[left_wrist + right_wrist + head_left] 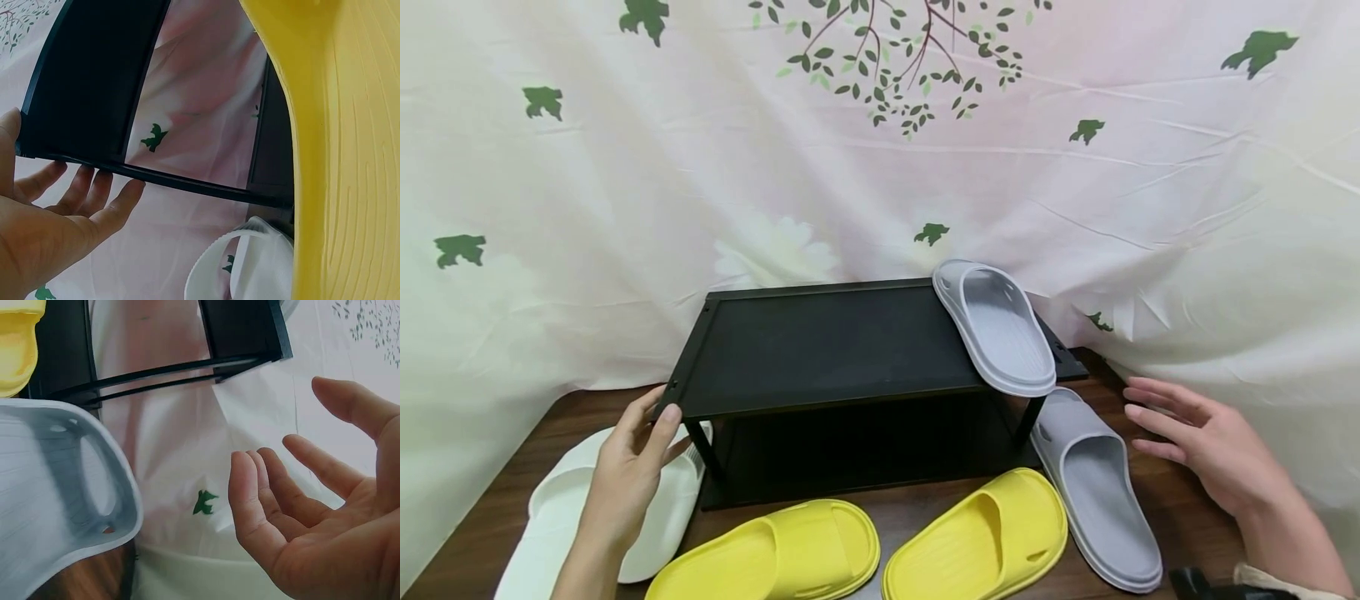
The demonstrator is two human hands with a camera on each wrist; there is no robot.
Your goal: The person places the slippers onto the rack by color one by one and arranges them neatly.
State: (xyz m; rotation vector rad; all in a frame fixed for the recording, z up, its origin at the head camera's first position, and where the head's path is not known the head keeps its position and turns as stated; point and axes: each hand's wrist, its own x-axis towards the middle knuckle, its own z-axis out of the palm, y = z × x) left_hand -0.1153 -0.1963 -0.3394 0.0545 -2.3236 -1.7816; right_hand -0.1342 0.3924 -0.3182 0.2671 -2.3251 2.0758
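Observation:
A black two-tier shoe rack [820,350] stands against the cloth. At its front left corner my left hand [632,467] grips the upper shelf, thumb at the top edge and fingers along the side [69,219]. My right hand [1213,442] is raised to the right of the rack, fingers loosely bent and holding nothing [319,519]. On the right end of the top shelf sits one grey slipper [1000,329]. Its match, another grey slipper [1105,492], lies on the table between the rack and my right hand.
Two yellow slippers, a left one [775,550] and a right one [981,537], lie before the rack. White slippers [655,525] lie beneath my left forearm, partly hidden. A leaf-printed cloth [820,192] hangs behind the brown wooden table [1195,517].

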